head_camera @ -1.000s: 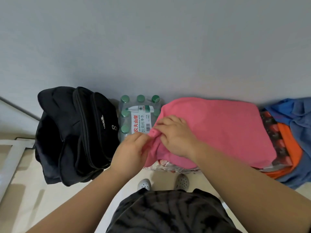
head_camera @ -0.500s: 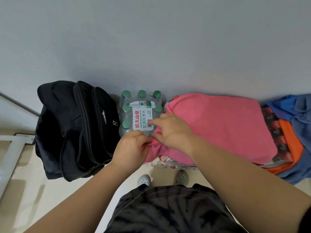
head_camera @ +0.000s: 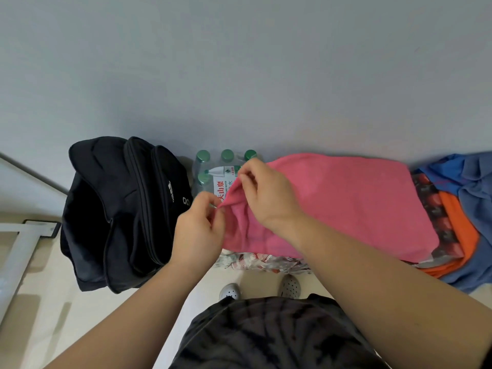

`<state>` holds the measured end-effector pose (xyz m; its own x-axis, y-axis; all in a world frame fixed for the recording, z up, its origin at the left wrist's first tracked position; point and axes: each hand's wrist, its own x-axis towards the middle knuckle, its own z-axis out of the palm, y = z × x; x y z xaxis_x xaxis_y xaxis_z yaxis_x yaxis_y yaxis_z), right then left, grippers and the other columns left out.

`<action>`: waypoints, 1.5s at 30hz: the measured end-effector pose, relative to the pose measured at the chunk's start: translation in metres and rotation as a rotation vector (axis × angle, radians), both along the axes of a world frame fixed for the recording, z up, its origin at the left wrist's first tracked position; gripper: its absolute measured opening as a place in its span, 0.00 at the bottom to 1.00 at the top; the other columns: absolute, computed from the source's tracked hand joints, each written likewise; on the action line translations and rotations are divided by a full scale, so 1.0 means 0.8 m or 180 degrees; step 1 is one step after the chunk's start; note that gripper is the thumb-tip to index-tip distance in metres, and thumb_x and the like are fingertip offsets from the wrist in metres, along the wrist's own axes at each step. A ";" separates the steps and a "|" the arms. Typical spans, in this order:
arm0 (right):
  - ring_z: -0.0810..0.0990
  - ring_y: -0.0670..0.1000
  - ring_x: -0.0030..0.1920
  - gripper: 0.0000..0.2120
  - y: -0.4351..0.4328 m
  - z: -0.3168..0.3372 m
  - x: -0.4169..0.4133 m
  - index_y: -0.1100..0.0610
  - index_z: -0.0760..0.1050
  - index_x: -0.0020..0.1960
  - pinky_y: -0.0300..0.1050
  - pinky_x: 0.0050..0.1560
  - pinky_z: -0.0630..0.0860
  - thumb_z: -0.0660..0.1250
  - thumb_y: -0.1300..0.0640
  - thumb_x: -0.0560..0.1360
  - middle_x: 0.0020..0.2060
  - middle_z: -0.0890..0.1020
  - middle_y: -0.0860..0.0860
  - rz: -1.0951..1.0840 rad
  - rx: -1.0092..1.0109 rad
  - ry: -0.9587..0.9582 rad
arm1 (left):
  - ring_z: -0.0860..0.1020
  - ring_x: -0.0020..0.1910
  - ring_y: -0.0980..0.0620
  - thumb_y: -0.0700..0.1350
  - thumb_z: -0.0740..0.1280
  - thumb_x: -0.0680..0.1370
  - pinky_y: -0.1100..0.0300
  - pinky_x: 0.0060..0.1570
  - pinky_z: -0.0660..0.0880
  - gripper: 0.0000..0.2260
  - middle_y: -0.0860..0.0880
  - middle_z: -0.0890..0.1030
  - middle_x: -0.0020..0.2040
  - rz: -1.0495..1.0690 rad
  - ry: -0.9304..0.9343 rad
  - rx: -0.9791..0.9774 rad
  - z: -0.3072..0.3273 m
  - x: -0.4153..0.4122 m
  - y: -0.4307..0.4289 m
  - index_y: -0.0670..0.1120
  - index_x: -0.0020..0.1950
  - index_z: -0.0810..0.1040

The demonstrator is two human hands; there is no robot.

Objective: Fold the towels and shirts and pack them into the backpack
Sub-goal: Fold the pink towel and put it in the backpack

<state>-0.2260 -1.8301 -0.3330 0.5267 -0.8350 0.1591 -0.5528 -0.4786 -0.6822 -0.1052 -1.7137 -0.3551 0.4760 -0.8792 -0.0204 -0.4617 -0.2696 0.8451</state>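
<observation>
Head view: left hand point(head_camera: 198, 230) and right hand point(head_camera: 266, 193) pinch the soft, likely light towel point(head_camera: 346, 203) by its edge, near the backpack point(head_camera: 119, 209).

Water-bottle pack label point(head_camera: 221, 188) — red "夫山泉", "水", backpack point(head_camera: 119, 209) — partial white "ad"

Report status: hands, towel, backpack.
Left hand, right hand pinch pink towel at its left edge. Towel atop clothes pile. Water bottles between it and backpack.
</observation>
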 end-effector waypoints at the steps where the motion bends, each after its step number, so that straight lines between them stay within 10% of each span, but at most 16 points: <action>1: 0.81 0.48 0.40 0.03 0.001 0.002 0.005 0.54 0.77 0.47 0.45 0.41 0.74 0.65 0.58 0.78 0.39 0.83 0.46 -0.0129 0.0131 -0.0219 | 0.70 0.25 0.55 0.41 0.65 0.79 0.61 0.27 0.65 0.06 0.53 0.76 0.28 0.0113 0.0067 -0.0039 0.003 0.002 -0.001 0.51 0.45 0.73; 7: 0.73 0.41 0.28 0.18 -0.008 -0.023 0.014 0.52 0.73 0.30 0.38 0.31 0.67 0.81 0.47 0.64 0.27 0.77 0.44 -0.0844 0.1025 0.0220 | 0.72 0.27 0.55 0.43 0.68 0.78 0.56 0.30 0.70 0.05 0.54 0.75 0.27 0.0178 -0.0019 0.0273 -0.007 0.007 0.000 0.51 0.45 0.75; 13: 0.76 0.50 0.37 0.21 -0.012 -0.039 -0.006 0.54 0.74 0.41 0.45 0.36 0.68 0.85 0.51 0.59 0.36 0.78 0.46 -0.0349 0.0948 0.1028 | 0.75 0.30 0.53 0.43 0.70 0.76 0.56 0.34 0.73 0.06 0.52 0.76 0.29 -0.0082 -0.0178 0.0526 -0.025 0.000 0.008 0.52 0.43 0.76; 20: 0.78 0.57 0.54 0.23 -0.013 -0.041 -0.020 0.51 0.75 0.65 0.52 0.47 0.78 0.73 0.54 0.71 0.55 0.77 0.52 0.0538 -0.0717 0.1572 | 0.74 0.28 0.52 0.43 0.71 0.74 0.56 0.32 0.71 0.08 0.51 0.75 0.26 -0.0322 -0.0298 0.0710 -0.024 -0.006 0.012 0.54 0.41 0.75; 25: 0.79 0.57 0.48 0.07 -0.016 -0.050 -0.009 0.54 0.85 0.46 0.50 0.45 0.77 0.74 0.56 0.67 0.42 0.80 0.51 0.1427 -0.1828 0.1998 | 0.72 0.27 0.53 0.44 0.72 0.75 0.59 0.31 0.69 0.05 0.52 0.74 0.26 -0.0420 -0.0381 0.0682 -0.020 -0.009 0.014 0.52 0.42 0.77; 31: 0.81 0.52 0.44 0.11 -0.019 -0.033 -0.007 0.53 0.84 0.45 0.46 0.42 0.76 0.66 0.48 0.77 0.44 0.84 0.48 0.0224 -0.0097 0.1112 | 0.73 0.28 0.55 0.44 0.72 0.75 0.65 0.29 0.67 0.05 0.56 0.75 0.26 -0.0356 -0.0282 0.0723 -0.018 -0.007 0.021 0.52 0.41 0.77; 36: 0.78 0.50 0.31 0.15 -0.040 -0.013 0.000 0.53 0.80 0.30 0.46 0.37 0.73 0.67 0.51 0.74 0.26 0.80 0.47 -0.0800 0.1262 0.0158 | 0.72 0.30 0.59 0.42 0.71 0.76 0.68 0.30 0.65 0.08 0.65 0.74 0.29 -0.0276 -0.0221 0.0660 -0.013 -0.003 0.027 0.51 0.40 0.76; 45: 0.79 0.51 0.35 0.06 -0.055 0.045 0.071 0.55 0.80 0.46 0.44 0.40 0.78 0.67 0.55 0.79 0.41 0.81 0.56 -0.0883 0.2857 -0.1515 | 0.70 0.29 0.56 0.40 0.69 0.76 0.65 0.31 0.68 0.06 0.51 0.74 0.29 0.0224 0.0007 0.0341 0.009 0.011 0.041 0.51 0.41 0.78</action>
<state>-0.1693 -1.8744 -0.2971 0.3448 -0.8306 -0.4373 -0.1476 0.4121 -0.8991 -0.0968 -1.6806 -0.3478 0.5364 -0.8363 -0.1135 -0.4366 -0.3900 0.8107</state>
